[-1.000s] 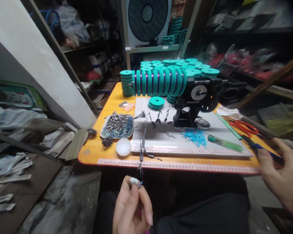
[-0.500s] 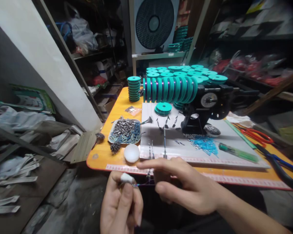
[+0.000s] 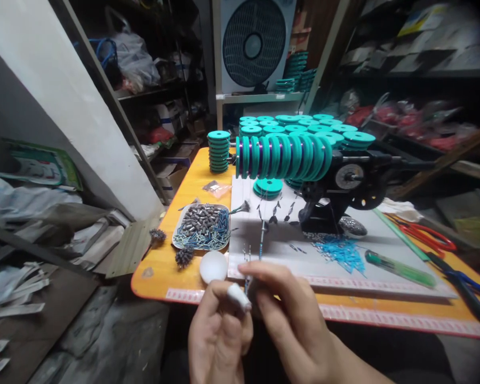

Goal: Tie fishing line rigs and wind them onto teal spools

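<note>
Okay, by the white bowl [image 3: 213,268], my left hand [image 3: 220,333] presses its fingertips together beside thin line [image 3: 246,285]; right hand [image 3: 294,317], can't tell its grip.

Two bare hands, one left hand [image 3: 221,333] and one right hand [image 3: 300,325]. One bench [image 3: 150,274], one machine [image 3: 346,178], one fan [image 3: 254,45]. Roughly ten upright teal spools [image 3: 286,157] in a row; more than a dozen flat spool tops [image 3: 294,128] behind; one tall stack [image 3: 218,152] at the bench's left. One tray [image 3: 175,236], one white bowl [image 3: 213,268], two dark spiky clusters [image 3: 184,257], one green screwdriver [image 3: 400,269], one red-handled tool [image 3: 436,240], one blue-handled tool [image 3: 470,285]. Metal pieces [image 3: 202,218], blue bits [image 3: 340,253] and lines [image 3: 261,240]: too many or too fine to count.
</note>
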{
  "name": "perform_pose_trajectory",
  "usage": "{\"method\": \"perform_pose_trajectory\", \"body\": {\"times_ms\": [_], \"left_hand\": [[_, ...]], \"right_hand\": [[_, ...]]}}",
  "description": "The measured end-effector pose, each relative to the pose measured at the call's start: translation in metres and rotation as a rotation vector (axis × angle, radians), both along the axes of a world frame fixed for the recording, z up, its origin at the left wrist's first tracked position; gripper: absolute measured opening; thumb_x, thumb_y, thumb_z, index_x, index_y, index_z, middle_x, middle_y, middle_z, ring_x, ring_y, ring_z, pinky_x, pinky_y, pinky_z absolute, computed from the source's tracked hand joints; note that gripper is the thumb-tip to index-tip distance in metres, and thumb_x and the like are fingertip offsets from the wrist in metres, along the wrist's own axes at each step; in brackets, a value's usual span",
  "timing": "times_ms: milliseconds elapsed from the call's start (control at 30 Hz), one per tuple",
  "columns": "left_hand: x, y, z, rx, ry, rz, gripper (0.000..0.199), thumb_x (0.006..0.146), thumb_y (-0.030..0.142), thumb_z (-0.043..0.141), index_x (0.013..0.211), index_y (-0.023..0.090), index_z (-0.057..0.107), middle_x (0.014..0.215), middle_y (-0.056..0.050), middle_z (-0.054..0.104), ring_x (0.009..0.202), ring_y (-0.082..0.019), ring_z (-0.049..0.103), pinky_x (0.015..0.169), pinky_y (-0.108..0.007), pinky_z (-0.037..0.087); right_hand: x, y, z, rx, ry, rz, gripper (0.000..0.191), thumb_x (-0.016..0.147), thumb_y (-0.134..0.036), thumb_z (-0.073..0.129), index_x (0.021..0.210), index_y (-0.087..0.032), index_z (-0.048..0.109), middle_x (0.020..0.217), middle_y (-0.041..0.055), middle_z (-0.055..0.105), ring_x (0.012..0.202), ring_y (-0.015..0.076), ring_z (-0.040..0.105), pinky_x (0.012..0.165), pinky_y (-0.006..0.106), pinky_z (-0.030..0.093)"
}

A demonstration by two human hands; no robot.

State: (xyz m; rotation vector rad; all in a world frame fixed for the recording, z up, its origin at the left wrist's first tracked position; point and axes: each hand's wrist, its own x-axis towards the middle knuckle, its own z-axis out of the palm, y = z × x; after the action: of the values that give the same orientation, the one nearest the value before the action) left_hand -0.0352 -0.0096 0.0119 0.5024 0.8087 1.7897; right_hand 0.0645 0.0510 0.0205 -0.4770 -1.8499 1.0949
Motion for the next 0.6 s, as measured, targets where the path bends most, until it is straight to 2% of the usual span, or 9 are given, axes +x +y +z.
{"method": "perform_pose_trajectory", "body": {"times_ms": [67, 133, 200, 267, 367, 467, 533, 600], "left_hand": [[-0.003, 0.006, 0.005, 0.001, -0.149, -0.16, 0.032, 0.076, 0.047, 0.07, 0.076, 0.015, 0.062, 0.051, 0.008, 0.022, 0.044, -0.003, 0.015, 0.042, -0.015, 0.019], [-0.001, 0.012, 0.007, -0.005, -0.306, -0.254, 0.029, 0.078, 0.044, 0.069, 0.074, 0.017, 0.061, 0.051, 0.01, 0.016, 0.043, -0.004, 0.01, 0.041, -0.017, 0.016], [0.004, 0.015, 0.007, -0.014, -0.452, -0.313, 0.028, 0.077, 0.04, 0.071, 0.067, 0.017, 0.059, 0.05, 0.009, 0.016, 0.042, -0.004, 0.009, 0.041, -0.019, 0.014], [0.008, 0.016, 0.005, -0.021, -0.551, -0.337, 0.028, 0.076, 0.037, 0.073, 0.063, 0.017, 0.058, 0.05, 0.009, 0.016, 0.042, -0.004, 0.008, 0.041, -0.021, 0.012], [0.012, 0.016, 0.003, -0.013, -0.584, -0.337, 0.024, 0.075, 0.036, 0.074, 0.067, 0.018, 0.06, 0.051, 0.009, 0.016, 0.043, -0.005, 0.009, 0.042, -0.022, 0.012], [0.01, 0.017, 0.001, 0.045, -0.448, -0.301, 0.02, 0.079, 0.039, 0.069, 0.075, 0.02, 0.063, 0.05, 0.01, 0.017, 0.041, -0.005, 0.01, 0.041, -0.019, 0.015], [0.007, 0.019, -0.001, 0.084, -0.264, -0.208, 0.018, 0.083, 0.039, 0.064, 0.077, 0.022, 0.062, 0.048, 0.01, 0.018, 0.041, -0.005, 0.013, 0.041, -0.016, 0.019], [0.002, 0.02, -0.003, 0.065, -0.061, -0.104, 0.016, 0.085, 0.037, 0.062, 0.078, 0.023, 0.06, 0.048, 0.009, 0.021, 0.042, -0.005, 0.016, 0.042, -0.015, 0.02]], "right_hand": [[-0.001, 0.0, 0.004, -0.394, 0.171, 0.095, 0.017, 0.097, -0.028, 0.044, 0.113, -0.029, 0.049, 0.071, -0.0016, 0.063, 0.055, 0.0109, 0.06, 0.051, 0.02, 0.048], [-0.006, 0.0, 0.007, -0.704, 0.342, 0.169, 0.013, 0.095, -0.037, 0.049, 0.105, -0.028, 0.049, 0.06, -0.0056, 0.056, 0.046, 0.0076, 0.053, 0.044, 0.015, 0.042], [-0.01, 0.0, 0.009, -0.861, 0.447, 0.14, 0.02, 0.09, -0.041, 0.057, 0.1, -0.026, 0.049, 0.061, -0.0046, 0.055, 0.049, 0.0082, 0.054, 0.048, 0.016, 0.045], [-0.013, 0.0, 0.009, -0.905, 0.494, 0.055, 0.026, 0.086, -0.043, 0.061, 0.1, -0.025, 0.049, 0.063, -0.0034, 0.054, 0.053, 0.0102, 0.056, 0.052, 0.018, 0.048], [-0.013, 0.0, 0.006, -0.865, 0.499, -0.02, 0.026, 0.086, -0.044, 0.058, 0.102, -0.026, 0.048, 0.061, -0.0041, 0.05, 0.051, 0.0108, 0.055, 0.052, 0.019, 0.049], [-0.004, 0.002, 0.006, -0.714, 0.328, 0.039, 0.02, 0.094, -0.044, 0.046, 0.105, -0.027, 0.045, 0.063, -0.0042, 0.051, 0.047, 0.0104, 0.052, 0.046, 0.019, 0.045], [0.005, 0.004, 0.011, -0.424, 0.063, 0.049, 0.02, 0.098, -0.038, 0.039, 0.116, -0.028, 0.043, 0.066, -0.003, 0.054, 0.049, 0.0119, 0.054, 0.047, 0.021, 0.045], [0.014, 0.005, 0.017, -0.07, -0.235, -0.044, 0.031, 0.099, -0.029, 0.036, 0.13, -0.028, 0.036, 0.07, -0.0006, 0.058, 0.055, 0.0148, 0.056, 0.054, 0.026, 0.047]]}}
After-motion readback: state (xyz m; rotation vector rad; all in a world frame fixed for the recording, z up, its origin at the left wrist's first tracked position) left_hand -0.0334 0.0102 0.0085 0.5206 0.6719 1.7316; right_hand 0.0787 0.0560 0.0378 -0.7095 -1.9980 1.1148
